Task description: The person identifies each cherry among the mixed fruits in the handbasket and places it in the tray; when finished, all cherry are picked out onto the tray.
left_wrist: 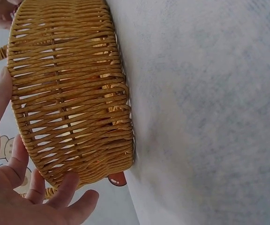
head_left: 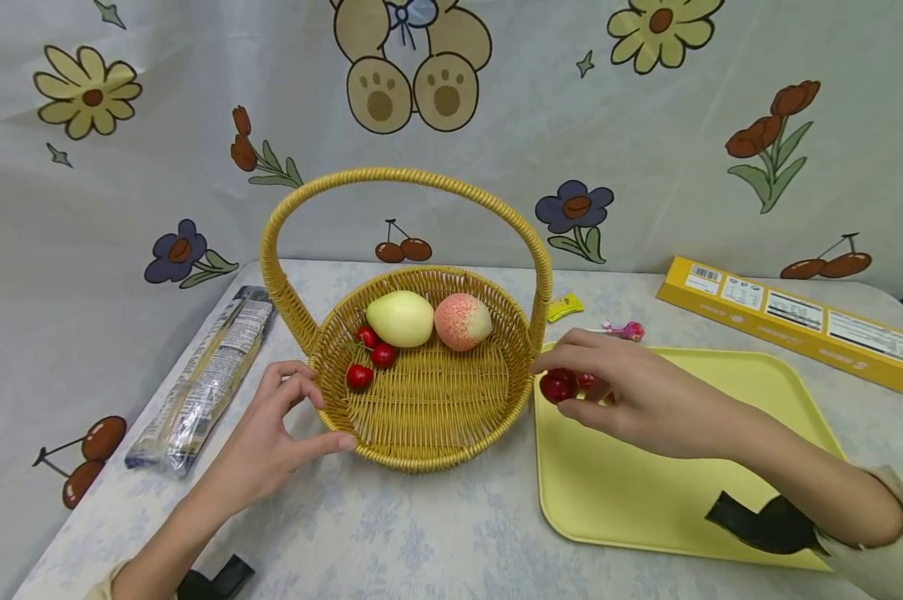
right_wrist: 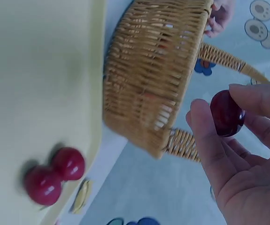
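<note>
A round wicker basket point(head_left: 421, 462) with a tall handle stands on the table. In it lie a pale green pear point(head_left: 401, 318), a pink peach point(head_left: 462, 322) and several red cherries point(head_left: 359, 377). My left hand point(head_left: 271, 437) holds the basket's near left rim, the thumb at the front and the fingers at the left side. My right hand point(head_left: 631, 392) pinches a dark red cherry point(right_wrist: 227, 114) between thumb and fingertips, just outside the basket's right rim and above the yellow tray point(head_left: 676, 500). Two more cherries point(right_wrist: 43, 185) lie on the tray, mostly hidden behind the hand in the head view.
A clear-and-blue plastic packet point(head_left: 203, 379) lies left of the basket. Behind the tray are a small yellow wrapped sweet point(head_left: 564, 307), a pink lollipop point(head_left: 631, 331) and a long yellow box point(head_left: 796, 321). A patterned cloth point(head_left: 481, 167) hangs at the back.
</note>
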Demonstrator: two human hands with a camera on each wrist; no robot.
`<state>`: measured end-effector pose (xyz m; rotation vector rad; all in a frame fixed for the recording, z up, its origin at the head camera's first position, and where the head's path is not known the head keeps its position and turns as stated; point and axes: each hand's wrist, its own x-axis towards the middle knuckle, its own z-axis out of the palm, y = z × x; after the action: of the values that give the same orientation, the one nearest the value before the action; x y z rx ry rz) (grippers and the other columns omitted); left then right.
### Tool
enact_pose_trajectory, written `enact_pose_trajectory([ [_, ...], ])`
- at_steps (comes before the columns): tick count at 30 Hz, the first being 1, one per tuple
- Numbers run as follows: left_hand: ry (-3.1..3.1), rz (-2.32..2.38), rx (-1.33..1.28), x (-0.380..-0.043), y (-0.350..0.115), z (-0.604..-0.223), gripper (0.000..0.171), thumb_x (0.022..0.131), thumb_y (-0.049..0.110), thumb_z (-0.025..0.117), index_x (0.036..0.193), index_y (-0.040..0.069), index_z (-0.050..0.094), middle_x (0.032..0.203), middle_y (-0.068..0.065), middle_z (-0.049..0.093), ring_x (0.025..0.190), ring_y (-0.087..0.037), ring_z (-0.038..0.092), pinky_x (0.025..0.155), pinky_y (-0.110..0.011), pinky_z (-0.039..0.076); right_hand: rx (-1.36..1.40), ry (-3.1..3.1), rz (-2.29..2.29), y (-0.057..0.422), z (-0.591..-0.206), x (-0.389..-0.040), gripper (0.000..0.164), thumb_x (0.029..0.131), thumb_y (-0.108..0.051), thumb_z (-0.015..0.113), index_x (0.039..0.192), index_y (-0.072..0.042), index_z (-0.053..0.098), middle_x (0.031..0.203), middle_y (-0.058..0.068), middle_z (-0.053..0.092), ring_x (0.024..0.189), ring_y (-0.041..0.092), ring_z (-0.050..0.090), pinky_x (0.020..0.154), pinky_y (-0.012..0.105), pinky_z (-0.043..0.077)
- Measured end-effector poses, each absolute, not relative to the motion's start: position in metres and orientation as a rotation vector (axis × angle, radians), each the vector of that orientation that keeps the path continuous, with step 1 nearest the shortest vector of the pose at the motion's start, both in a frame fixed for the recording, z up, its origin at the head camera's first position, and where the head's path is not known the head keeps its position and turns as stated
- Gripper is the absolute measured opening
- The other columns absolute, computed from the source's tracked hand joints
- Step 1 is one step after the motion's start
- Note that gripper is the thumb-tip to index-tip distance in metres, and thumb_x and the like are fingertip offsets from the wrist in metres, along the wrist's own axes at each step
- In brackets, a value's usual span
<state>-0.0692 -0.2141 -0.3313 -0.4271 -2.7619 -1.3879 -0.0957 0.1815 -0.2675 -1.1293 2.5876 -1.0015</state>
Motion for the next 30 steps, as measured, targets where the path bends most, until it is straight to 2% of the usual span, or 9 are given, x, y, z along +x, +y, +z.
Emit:
enact_pose_trajectory([
  [3,-2.762,-1.385,-0.426,-0.069,-0.215,-0.332,0.041,0.077,0.019,0.087,0.091,0.010,0.050,0.123,-0.012,0.033,0.121,-0.034,0.037,0.104,-0.065,0.034,-1.032,2.655,-0.994,0.197,-0.270,-0.090,0.035,0.089,-0.005,0.072,0.121,-0.016,0.063,0.105,-0.010,0.059,0.089,0.006,0.062,0.072,0.026,0.057],
  [7,-2.758,-1.380,-0.433,-0.069,-0.215,-0.331,0.040,0.077,0.018,0.087,0.091,0.010,0.050,0.124,-0.012,0.034,0.121,-0.033,0.037,0.103,-0.065,0.034,-0.926,2.796,-0.861,0.215,-0.273,-0.085,0.026,0.090,-0.015,0.074,0.114,-0.018,0.065,0.107,-0.009,0.060,0.088,0.005,0.064,0.072,0.026,0.057],
  [10,-2.757,-1.378,-0.439,-0.069,-0.216,-0.331,0.040,0.077,0.018,0.087,0.091,0.010,0.050,0.123,-0.012,0.033,0.121,-0.034,0.037,0.103,-0.066,0.034,-0.861,2.882,-0.746,0.228,-0.279,-0.083,0.027,0.089,-0.018,0.076,0.114,-0.017,0.066,0.108,-0.008,0.060,0.086,0.004,0.063,0.071,0.026,0.056],
  [18,-2.764,-1.395,-0.445,-0.070,-0.216,-0.333,0.040,0.077,0.018,0.086,0.091,0.010,0.050,0.123,-0.013,0.033,0.122,-0.034,0.036,0.104,-0.066,0.033,-0.806,2.952,-0.632,0.258,-0.309,-0.096,0.030,0.083,-0.014,0.081,0.110,-0.010,0.069,0.096,-0.009,0.061,0.079,0.007,0.060,0.060,0.025,0.051],
  [25,-2.763,-1.397,-0.442,-0.069,-0.216,-0.333,0.041,0.077,0.020,0.087,0.091,0.010,0.050,0.124,-0.012,0.033,0.123,-0.033,0.036,0.105,-0.064,0.033,-0.793,2.870,-0.617,0.272,-0.330,-0.110,0.030,0.082,-0.002,0.078,0.110,-0.003,0.067,0.099,-0.005,0.062,0.081,0.010,0.060,0.068,0.030,0.054],
  [30,-2.771,-1.393,-0.433,-0.070,-0.216,-0.333,0.041,0.077,0.020,0.087,0.090,0.010,0.050,0.124,-0.012,0.033,0.123,-0.034,0.037,0.104,-0.064,0.034,-0.747,2.843,-0.588,0.271,-0.337,-0.114,0.030,0.082,-0.001,0.078,0.110,-0.002,0.067,0.101,0.001,0.065,0.082,0.012,0.061,0.071,0.034,0.055],
])
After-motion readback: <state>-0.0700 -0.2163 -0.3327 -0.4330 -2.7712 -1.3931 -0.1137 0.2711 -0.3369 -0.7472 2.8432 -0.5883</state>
